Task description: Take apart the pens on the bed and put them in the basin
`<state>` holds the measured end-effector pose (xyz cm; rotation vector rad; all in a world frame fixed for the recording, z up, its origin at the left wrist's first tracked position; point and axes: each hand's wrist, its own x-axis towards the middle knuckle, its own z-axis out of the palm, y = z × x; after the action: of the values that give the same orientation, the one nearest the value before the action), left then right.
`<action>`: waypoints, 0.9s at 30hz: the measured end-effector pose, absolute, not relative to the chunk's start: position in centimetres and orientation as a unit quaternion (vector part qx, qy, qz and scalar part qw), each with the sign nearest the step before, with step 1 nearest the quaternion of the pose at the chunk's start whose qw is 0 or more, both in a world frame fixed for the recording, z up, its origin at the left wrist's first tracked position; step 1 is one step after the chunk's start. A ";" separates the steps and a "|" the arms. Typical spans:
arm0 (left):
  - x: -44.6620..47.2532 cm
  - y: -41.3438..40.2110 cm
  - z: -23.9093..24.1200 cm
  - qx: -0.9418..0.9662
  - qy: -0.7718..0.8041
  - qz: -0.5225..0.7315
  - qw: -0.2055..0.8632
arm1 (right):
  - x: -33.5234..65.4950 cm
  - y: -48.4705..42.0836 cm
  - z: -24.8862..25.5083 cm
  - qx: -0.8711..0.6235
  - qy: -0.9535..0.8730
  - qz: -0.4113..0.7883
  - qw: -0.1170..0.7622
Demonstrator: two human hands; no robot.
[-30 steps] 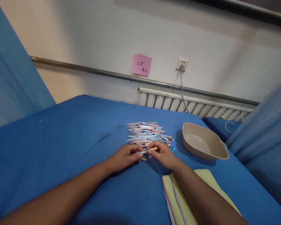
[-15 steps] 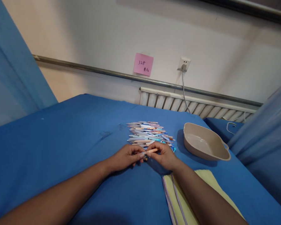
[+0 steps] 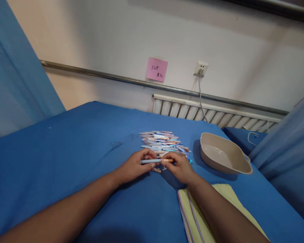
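Note:
Between my two hands a pen [image 3: 150, 161] lies level, with a pale blue-grey barrel on the left and an orange section on the right. My left hand [image 3: 134, 166] pinches the blue-grey part between thumb and fingers. At the orange part, my right hand [image 3: 180, 169] has its thumb and fingertips closed near the middle joint. Whether the two sections are joined is too small to tell. Just below the left fingers a small beige piece [image 3: 157, 170] shows. Behind the hands lies a spread of many pens [image 3: 162, 139], its near edge partly hidden by my fingers.
A beige plastic basin [image 3: 224, 153] stands to the right on the blue sheet [image 3: 73, 152]. Under my right forearm is a folded yellow cloth [image 3: 197, 216] with purple edging. A wall rail, radiator [image 3: 178, 109] and plugged socket [image 3: 200, 69] are at the back. Blue curtains hang at both sides.
The blue-grey barrel now shows in my left hand, against the orange part in my right. Earlier only the orange part was plain to see. My left fingers have lifted slightly.

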<state>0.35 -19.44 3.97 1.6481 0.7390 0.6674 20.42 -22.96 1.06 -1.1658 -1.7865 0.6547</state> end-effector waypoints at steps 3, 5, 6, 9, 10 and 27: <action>0.3 -19.5 4.1 0.667 0.310 0.297 0.609 | 20.4 -23.0 1.3 -0.463 -0.714 0.261 0.456; 0.4 -19.5 4.1 0.648 0.307 0.300 0.629 | 20.4 -23.1 1.5 -0.462 -0.716 0.249 0.461; 0.4 -19.4 4.1 0.643 0.306 0.301 0.634 | 20.4 -23.1 1.6 -0.461 -0.717 0.242 0.463; 0.4 -19.3 4.1 0.650 0.318 0.306 0.619 | 20.3 -23.3 1.7 -0.457 -0.723 0.228 0.465; 0.4 -19.3 4.1 0.656 0.326 0.309 0.607 | 20.3 -23.3 1.8 -0.456 -0.724 0.226 0.466; 0.3 -18.6 3.7 0.664 0.376 0.336 0.552 | 20.4 -23.3 1.7 -0.460 -0.728 0.197 0.469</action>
<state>0.28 -18.55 3.68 1.5717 0.8888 0.7956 20.40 -23.29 1.75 -1.1272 -1.7856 0.4826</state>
